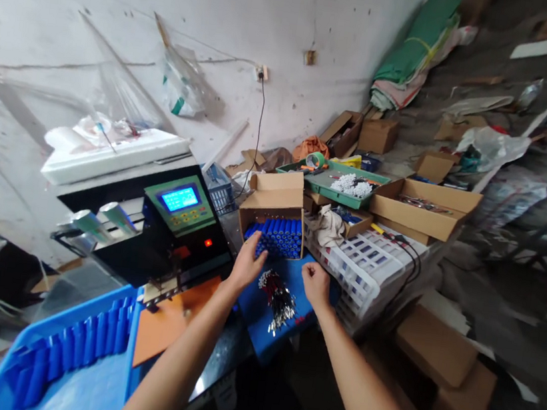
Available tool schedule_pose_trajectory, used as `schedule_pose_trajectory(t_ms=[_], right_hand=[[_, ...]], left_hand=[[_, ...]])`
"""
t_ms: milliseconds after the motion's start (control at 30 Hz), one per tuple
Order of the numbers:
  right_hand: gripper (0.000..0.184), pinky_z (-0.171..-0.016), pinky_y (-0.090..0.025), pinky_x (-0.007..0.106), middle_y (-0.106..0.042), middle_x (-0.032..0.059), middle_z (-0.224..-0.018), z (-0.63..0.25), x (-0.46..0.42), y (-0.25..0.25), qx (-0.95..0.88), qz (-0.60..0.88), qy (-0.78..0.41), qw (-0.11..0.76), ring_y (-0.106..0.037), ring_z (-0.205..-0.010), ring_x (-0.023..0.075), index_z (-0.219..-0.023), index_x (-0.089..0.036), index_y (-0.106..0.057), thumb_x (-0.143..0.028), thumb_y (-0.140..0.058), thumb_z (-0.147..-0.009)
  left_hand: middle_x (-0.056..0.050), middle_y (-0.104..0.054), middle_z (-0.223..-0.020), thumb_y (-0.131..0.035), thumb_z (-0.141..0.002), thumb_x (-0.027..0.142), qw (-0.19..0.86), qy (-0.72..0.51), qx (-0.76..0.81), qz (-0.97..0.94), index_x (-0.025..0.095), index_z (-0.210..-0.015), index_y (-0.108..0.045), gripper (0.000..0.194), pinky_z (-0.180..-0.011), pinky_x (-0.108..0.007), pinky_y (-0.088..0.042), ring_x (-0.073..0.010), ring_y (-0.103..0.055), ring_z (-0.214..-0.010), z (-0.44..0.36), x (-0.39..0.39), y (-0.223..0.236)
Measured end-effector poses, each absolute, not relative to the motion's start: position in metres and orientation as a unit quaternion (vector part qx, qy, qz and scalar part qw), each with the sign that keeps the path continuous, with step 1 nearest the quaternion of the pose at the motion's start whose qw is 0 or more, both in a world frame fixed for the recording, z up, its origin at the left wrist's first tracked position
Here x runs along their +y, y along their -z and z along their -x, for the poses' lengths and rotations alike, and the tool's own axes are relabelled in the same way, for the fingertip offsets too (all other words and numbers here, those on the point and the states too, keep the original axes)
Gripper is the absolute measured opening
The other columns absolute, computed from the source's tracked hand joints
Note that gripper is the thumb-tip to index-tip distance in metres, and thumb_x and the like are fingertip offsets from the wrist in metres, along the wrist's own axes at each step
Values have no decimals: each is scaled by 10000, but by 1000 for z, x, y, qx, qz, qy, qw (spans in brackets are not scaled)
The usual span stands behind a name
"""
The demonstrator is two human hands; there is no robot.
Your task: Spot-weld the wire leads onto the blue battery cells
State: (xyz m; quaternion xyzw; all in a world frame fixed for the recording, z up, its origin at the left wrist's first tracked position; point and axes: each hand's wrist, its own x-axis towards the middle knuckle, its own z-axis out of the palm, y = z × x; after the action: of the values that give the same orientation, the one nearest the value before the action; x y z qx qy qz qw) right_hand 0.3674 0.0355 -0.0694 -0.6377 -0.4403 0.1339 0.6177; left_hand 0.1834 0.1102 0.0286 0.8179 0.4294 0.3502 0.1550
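Observation:
My left hand [246,263] is at the front left of an open cardboard box [277,195], its thumb and forefinger apart beside the blue cylinders [279,236] stacked inside. No cylinder shows clearly in its grasp. To the right, my right hand [316,283] is closed with its fingers curled, over the blue work surface [256,334]; whatever it may hold is hidden. Between my forearms lies a bundle of short red and black wires [277,296] with shiny metal ends.
Left stands a black machine [189,234] with a lit screen, above an orange board [161,331]. A blue bin [5,368] holds rows of blue cylinders. At right are a white plastic crate [360,270], a green tray [330,189] and an open carton [417,217].

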Motion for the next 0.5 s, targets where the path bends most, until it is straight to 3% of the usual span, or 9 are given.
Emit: schedule_pose_trajectory(t_ms=[167, 267, 500], right_hand=[[299, -664, -458, 287, -688, 82, -699, -369, 36, 74, -466, 660, -123, 576, -624, -654, 198, -756, -169, -647, -386, -455, -830], [298, -669, -454, 288, -700, 90, -726, -369, 36, 76, -492, 686, -110, 525, -638, -686, 209, -784, -172, -661, -380, -454, -836], [245, -660, -463, 264, -723, 50, -789, -352, 52, 63, -566, 681, -149, 440, -656, -743, 199, -843, -206, -708, -364, -522, -818]], left_hand=[[-94, -683, -1197, -483, -909, 374, 225, -238, 377, -866, 181, -1185, -636, 370, -963, -382, -501, -237, -639, -1095, -125, 28, -48], [-59, -740, -1030, -452, -933, 384, 231, -184, 379, -877, 214, -1049, -698, 321, -841, -302, -534, -204, -689, -945, -77, -13, -49], [-54, -747, -1000, -467, -913, 451, 209, -223, 468, -829, 214, -1009, -705, 350, -828, -297, -535, -209, -697, -924, -2, -47, -15]])
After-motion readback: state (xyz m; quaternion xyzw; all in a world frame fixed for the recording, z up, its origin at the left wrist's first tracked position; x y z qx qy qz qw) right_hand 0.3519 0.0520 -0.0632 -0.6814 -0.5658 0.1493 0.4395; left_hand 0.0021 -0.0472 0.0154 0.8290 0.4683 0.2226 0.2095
